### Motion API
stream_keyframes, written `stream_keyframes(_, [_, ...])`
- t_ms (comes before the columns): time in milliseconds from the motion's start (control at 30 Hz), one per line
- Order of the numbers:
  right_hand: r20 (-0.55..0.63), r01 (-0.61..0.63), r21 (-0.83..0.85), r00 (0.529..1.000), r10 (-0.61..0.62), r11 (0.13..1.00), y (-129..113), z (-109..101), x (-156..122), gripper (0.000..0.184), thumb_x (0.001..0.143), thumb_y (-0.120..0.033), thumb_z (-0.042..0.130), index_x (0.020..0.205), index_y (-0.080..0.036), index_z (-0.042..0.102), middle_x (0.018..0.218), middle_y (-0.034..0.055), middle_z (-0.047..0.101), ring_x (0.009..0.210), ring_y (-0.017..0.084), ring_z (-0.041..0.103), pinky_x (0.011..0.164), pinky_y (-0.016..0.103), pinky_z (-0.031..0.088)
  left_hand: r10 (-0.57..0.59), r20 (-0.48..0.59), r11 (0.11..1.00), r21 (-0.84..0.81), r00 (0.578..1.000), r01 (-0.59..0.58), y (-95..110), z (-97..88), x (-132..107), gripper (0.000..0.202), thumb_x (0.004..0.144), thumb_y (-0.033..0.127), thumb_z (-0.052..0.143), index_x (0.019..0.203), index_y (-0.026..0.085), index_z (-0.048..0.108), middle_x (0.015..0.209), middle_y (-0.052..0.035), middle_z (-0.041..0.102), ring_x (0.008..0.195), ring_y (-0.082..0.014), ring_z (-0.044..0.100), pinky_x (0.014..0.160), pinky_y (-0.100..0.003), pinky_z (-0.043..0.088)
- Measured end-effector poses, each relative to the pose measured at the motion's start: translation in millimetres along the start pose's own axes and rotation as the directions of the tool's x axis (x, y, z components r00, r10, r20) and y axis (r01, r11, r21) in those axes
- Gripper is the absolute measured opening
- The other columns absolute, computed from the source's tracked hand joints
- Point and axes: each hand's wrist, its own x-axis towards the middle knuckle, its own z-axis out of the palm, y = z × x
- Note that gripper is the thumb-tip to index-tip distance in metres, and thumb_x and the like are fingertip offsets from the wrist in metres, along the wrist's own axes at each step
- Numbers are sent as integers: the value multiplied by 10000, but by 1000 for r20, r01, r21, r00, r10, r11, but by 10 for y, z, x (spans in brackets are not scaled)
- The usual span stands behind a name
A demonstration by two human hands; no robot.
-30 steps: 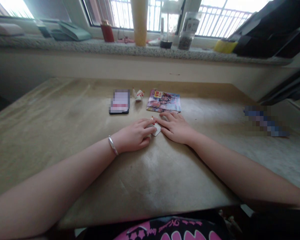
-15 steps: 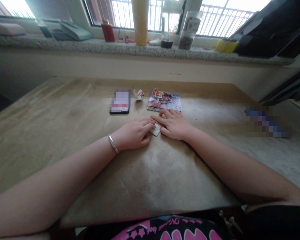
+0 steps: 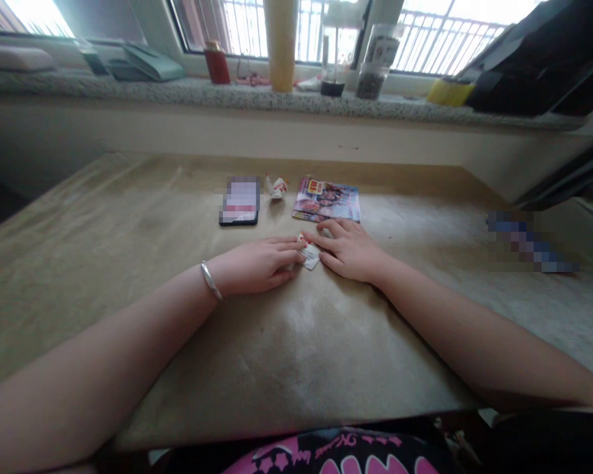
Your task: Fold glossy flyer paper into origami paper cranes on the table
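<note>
A small piece of white paper with red print [image 3: 310,257] lies flat on the table [image 3: 286,355], partly covered by fingers. My left hand [image 3: 261,264], with a silver bangle at the wrist, rests palm down, its fingertips on the paper's left side. From the right, my right hand [image 3: 348,250] lies flat with spread fingers, touching the paper's right edge. Just beyond it is a colourful printed packet or leaflet [image 3: 329,197]. A folded paper shape, white with red marks [image 3: 277,189], stands behind the left hand. Beside it lies a phone [image 3: 240,201] with its screen blurred.
Behind the table runs a granite windowsill [image 3: 178,91] bearing a red bottle [image 3: 217,64], a tall yellow cylinder [image 3: 281,49], clear containers [image 3: 375,62] and a black bag [image 3: 528,62]. At the table's right side lies a blurred-out bluish item [image 3: 531,242].
My left hand has slid slightly left and flattened, and my right hand has shifted a little right, baring more of the small paper. The view has moved slightly.
</note>
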Motion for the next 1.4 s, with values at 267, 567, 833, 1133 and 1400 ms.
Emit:
stream_keyframes(267, [-18, 9, 15, 1000, -9, 1000, 5, 3, -7, 483, 915, -381, 410, 1390, -303, 439, 1318, 115, 496, 1202, 304, 404, 962, 465, 331, 22, 5, 999, 39, 1000, -22, -35, -59, -30, 321, 896, 225, 487, 1188, 230, 620, 1335, -60, 539, 1232, -211, 495, 1056, -352, 402])
stream_keyframes(567, [-130, 240, 143, 966, -222, 960, 25, -66, -49, 313, 902, -242, 451, 1096, -242, 697, 1078, 68, 665, 945, 206, 550, 851, 358, 430, 8, 31, 998, 62, 999, -10, -82, -27, -54, 346, 918, 208, 458, 1236, 256, 586, 1365, -16, 517, 1317, -242, 392, 1102, -412, 349])
stream_keyframes(833, [-126, 251, 148, 964, -234, 957, -25, -165, -131, 265, 876, -249, 502, 995, -250, 739, 957, 62, 688, 865, 191, 568, 774, 317, 446, 29, -2, 998, 51, 1000, -29, -68, -11, -53, 327, 923, 198, 447, 1212, 254, 587, 1366, -14, 503, 1339, -222, 357, 1147, -422, 267])
stream_keyframes(1133, [-78, -29, 66, 996, 34, 997, -350, -169, -148, 361, 836, -522, 570, 907, -188, 688, 982, 80, 689, 921, 240, 596, 773, 358, 401, 17, -26, 1000, -10, 999, -18, -37, 29, 8, 269, 916, 207, 458, 1151, 182, 586, 1296, -102, 515, 1326, -243, 365, 1098, -408, 336])
stream_keyframes(1400, [-182, 93, 141, 981, -67, 986, -186, -59, -95, 293, 909, -412, 502, 961, -212, 710, 1050, 60, 685, 939, 210, 557, 821, 336, 404, -118, -165, 991, 41, 979, 126, -14, 119, 27, 238, 914, 215, 433, 1036, 160, 630, 997, -81, 613, 876, -167, 593, 792, -284, 481])
